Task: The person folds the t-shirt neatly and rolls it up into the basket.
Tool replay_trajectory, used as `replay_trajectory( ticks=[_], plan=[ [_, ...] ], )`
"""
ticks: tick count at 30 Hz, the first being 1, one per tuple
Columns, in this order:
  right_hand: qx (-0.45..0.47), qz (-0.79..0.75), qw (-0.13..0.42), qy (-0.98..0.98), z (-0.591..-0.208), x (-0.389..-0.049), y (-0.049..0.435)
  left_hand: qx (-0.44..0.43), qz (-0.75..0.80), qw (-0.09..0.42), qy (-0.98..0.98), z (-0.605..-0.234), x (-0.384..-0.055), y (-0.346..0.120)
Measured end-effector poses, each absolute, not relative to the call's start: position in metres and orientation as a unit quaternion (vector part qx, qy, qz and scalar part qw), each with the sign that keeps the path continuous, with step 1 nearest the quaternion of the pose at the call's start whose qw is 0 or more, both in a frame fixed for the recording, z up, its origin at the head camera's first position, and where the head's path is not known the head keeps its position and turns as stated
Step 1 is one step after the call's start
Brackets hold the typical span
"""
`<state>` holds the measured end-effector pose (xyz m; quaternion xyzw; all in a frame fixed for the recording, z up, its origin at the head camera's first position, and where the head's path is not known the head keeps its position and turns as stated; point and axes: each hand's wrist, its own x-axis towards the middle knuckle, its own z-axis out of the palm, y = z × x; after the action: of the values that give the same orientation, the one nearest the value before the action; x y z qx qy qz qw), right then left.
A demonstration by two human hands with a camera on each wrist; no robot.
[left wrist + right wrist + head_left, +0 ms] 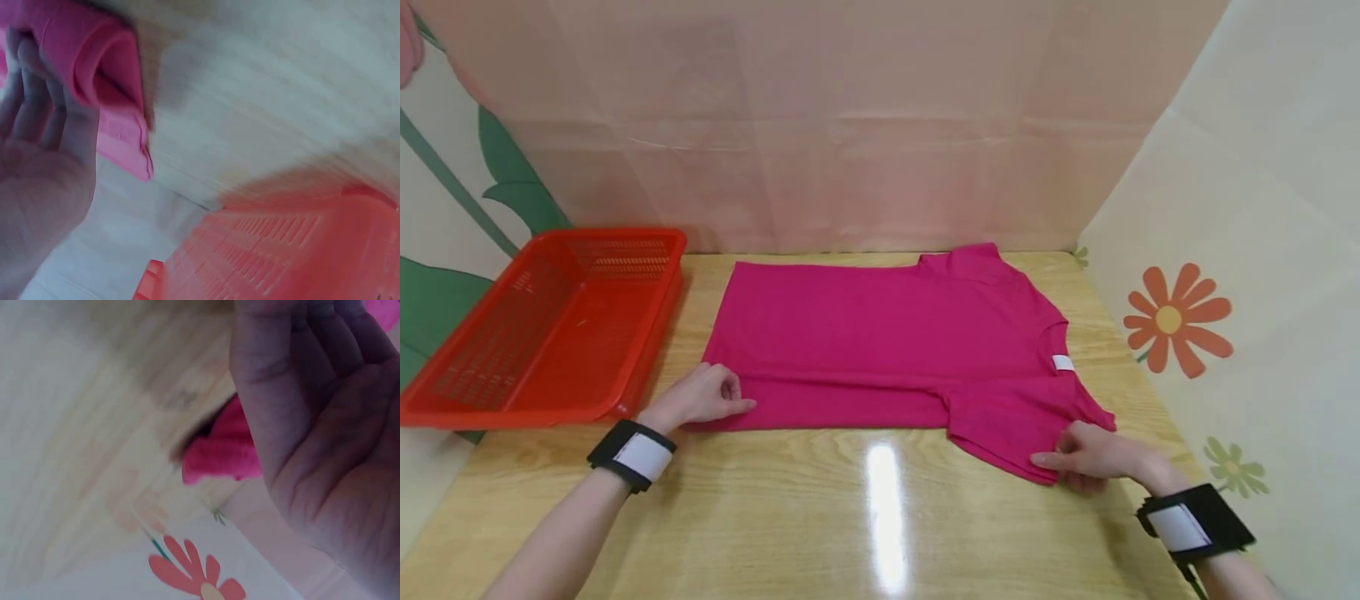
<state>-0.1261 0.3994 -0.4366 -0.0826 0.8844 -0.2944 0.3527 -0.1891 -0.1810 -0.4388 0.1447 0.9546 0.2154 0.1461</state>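
A magenta T-shirt [865, 325] lies spread sideways on the wooden table, its hem to the left and its collar with a white label to the right. A lengthwise fold runs along its near side. My left hand [703, 393] pinches the near hem corner; in the left wrist view its fingers go under the curled-over cloth [106, 69]. At the near sleeve, my right hand [1088, 452] holds the cloth between thumb and fingers. The right wrist view shows the palm, with a bit of pink fabric [225, 456] behind it; the fingertips are out of sight there.
A red plastic basket [655, 333] with slotted sides stands at the left, close to my left wrist. Behind the table hangs a pinkish sheet [850, 167]. A flower-printed panel [1262, 208] borders the right side. Bare wood [775, 517] shows in front of the shirt.
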Motion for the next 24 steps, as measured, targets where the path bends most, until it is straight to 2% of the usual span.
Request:
replay_trajectory(
  ticks=[6, 10, 16, 24],
  plan=[
    [-0.199, -0.387, 0.332, 0.837, -0.436, -0.134, 0.398, 0.147, 0.24, 0.205, 0.937, -0.433, -0.191, -0.183],
    [-0.22, -0.472, 0.3, 0.799, -0.426, -0.15, 0.393, 0.143, 0.248, 0.224, 0.932, -0.437, -0.193, -0.187],
    [-0.154, -0.628, 0.245, 0.722, -0.425, -0.185, 0.383, 0.145, 0.263, 0.238, 0.924, -0.439, -0.193, -0.187],
    [-0.007, -0.787, 0.165, 0.595, -0.432, -0.228, 0.369, 0.157, 0.265, 0.239, 0.921, -0.433, -0.194, -0.183]
  ],
)
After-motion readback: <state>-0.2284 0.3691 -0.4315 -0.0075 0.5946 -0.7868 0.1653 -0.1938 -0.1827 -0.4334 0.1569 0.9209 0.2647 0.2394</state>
